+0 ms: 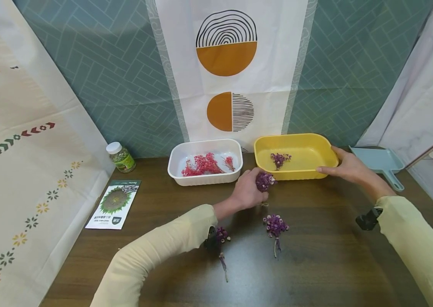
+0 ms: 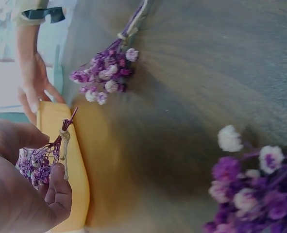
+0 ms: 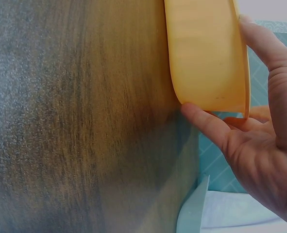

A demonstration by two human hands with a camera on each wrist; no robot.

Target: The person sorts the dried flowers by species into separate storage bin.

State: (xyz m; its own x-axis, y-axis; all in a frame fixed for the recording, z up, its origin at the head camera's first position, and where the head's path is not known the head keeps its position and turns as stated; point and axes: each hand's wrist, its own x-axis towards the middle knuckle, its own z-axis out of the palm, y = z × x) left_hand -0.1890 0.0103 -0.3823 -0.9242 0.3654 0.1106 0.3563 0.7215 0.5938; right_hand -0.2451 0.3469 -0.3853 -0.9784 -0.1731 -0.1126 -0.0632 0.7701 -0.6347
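Fingers of left hand [image 1: 249, 190] pinch tied purple dried-flower bunch [image 1: 264, 181], likely light, brittle, best held by stems [image 2: 66, 127]; right hand [image 1: 349, 168] grips yellow oblong plastic basin [image 1: 297, 175].

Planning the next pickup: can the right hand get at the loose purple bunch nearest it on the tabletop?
Probably yes, once the right hand lets go of the yellow tray; nothing visible stands between it and that purple bunch.

I'm seeing bare table [image 1: 320, 238] running between a purple bunch [image 1: 275, 226] and the right sleeve [image 1: 412, 238]; the left hand [image 1: 251, 189] is blocking the gap between white tub [image 1: 201, 181] and yellow tub [image 1: 297, 175], the right hand [image 1: 350, 168] the dustpan [image 1: 379, 160] side.
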